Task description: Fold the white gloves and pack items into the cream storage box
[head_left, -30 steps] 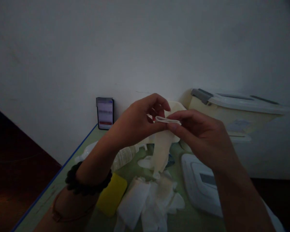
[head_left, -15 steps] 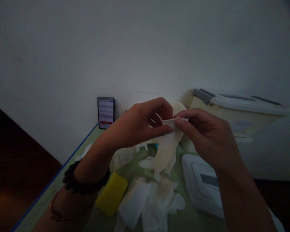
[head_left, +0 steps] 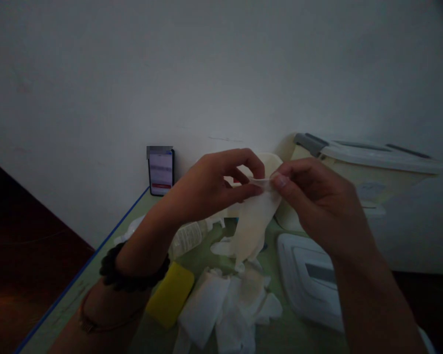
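A whitish disposable glove (head_left: 254, 221) hangs by its cuff between my two hands, fingers pointing down. My left hand (head_left: 227, 182) has its thumb and fingertips closed at the left part of the cuff rim. On the right part of that rim, my right hand (head_left: 310, 196) pinches with thumb and forefinger. Below the hanging glove lies a loose pile of more white gloves (head_left: 239, 309) on the green tabletop. A yellow sponge (head_left: 171, 295) rests left of the pile, near my left forearm.
A pump bottle (head_left: 188, 238) lies behind my left wrist. At the back left, a phone (head_left: 161, 172) leans upright on the wall. To the right are a white lid (head_left: 302, 295) and a large cream bin (head_left: 339, 174). The table's blue edge (head_left: 84, 268) runs along the left.
My right hand has shifted slightly up and right. The glove's cuff between the hands is drawn straighter. My left hand stays nearly in place.
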`<state>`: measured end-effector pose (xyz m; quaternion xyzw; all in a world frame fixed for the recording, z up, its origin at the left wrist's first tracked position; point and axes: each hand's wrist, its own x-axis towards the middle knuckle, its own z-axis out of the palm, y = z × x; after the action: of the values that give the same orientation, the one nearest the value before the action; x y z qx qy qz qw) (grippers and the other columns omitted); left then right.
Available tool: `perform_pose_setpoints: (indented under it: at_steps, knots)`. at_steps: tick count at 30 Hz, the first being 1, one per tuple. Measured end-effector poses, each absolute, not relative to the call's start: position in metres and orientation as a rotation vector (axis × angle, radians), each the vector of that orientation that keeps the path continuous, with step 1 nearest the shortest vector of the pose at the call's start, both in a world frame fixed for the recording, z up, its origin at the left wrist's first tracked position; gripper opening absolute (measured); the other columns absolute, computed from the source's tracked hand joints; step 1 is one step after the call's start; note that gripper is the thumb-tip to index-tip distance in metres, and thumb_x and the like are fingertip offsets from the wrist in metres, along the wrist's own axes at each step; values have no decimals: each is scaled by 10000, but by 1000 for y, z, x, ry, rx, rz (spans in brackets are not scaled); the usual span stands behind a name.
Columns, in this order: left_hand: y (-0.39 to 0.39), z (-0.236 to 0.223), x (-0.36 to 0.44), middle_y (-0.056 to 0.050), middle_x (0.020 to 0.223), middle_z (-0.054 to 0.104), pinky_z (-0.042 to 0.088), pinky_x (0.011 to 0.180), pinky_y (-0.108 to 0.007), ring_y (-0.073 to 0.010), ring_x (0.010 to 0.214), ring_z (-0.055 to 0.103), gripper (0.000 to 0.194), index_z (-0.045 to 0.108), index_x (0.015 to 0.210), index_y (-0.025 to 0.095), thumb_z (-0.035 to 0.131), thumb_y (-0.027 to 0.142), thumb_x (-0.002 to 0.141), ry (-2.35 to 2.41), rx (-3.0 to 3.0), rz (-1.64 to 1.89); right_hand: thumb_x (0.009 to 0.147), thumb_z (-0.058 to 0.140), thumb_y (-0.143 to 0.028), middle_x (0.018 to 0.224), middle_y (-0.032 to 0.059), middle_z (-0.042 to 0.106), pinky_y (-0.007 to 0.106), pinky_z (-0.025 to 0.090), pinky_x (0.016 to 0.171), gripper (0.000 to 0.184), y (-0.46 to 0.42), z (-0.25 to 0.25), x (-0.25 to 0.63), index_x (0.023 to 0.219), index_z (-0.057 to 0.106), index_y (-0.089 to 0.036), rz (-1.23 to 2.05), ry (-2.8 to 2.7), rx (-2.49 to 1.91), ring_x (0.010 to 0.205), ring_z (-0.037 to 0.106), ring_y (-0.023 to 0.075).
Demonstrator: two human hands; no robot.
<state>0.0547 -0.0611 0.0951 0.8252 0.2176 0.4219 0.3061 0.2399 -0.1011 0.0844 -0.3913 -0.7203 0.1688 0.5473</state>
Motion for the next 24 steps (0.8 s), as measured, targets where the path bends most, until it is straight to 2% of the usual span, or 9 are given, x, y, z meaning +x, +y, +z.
perform_pose_setpoints:
  at_steps: [3,5,8,16,20,24]
  knots:
    - [-61,96,56,29,728,605,540,490,-158,-81,588,623,111,564,797,165,669,194,778,591,2084,1119,876,599,-230,800,-13,598,246,464,548,42,-101,85,241,841,604,-253,447,-1732,-908,666,559,113]
    - [-62,96,57,36,675,594,533,467,-155,-74,539,604,124,561,777,157,678,196,767,625,2053,1146,872,606,-240,865,-9,609,245,476,548,25,-100,84,242,882,600,-262,524,-1748,-899,692,582,117]
    - [-62,97,58,27,649,607,529,466,-158,-70,509,591,118,584,781,143,676,216,773,694,2062,1177,850,635,-258,933,-1,623,251,486,536,93,-101,84,245,928,587,-273,591,-1747,-924,718,617,133]
    - [-61,93,59,1,724,639,475,476,-160,-94,592,617,147,581,764,156,655,282,783,851,2292,1250,866,599,-235,837,3,627,243,492,511,24,-101,85,246,874,599,-259,530,-1740,-1018,682,633,139]
    - [-60,93,58,7,707,626,479,493,-172,-99,601,622,135,551,768,164,632,268,797,819,2280,1220,830,650,-254,898,6,649,238,509,506,116,-100,83,246,916,573,-248,567,-1690,-1052,676,650,136]
    - [-61,94,57,3,706,625,474,505,-177,-113,646,637,142,551,767,161,635,271,799,807,2287,1210,813,669,-253,850,-3,645,243,517,510,102,-99,83,245,866,583,-240,490,-1662,-1058,643,639,129]
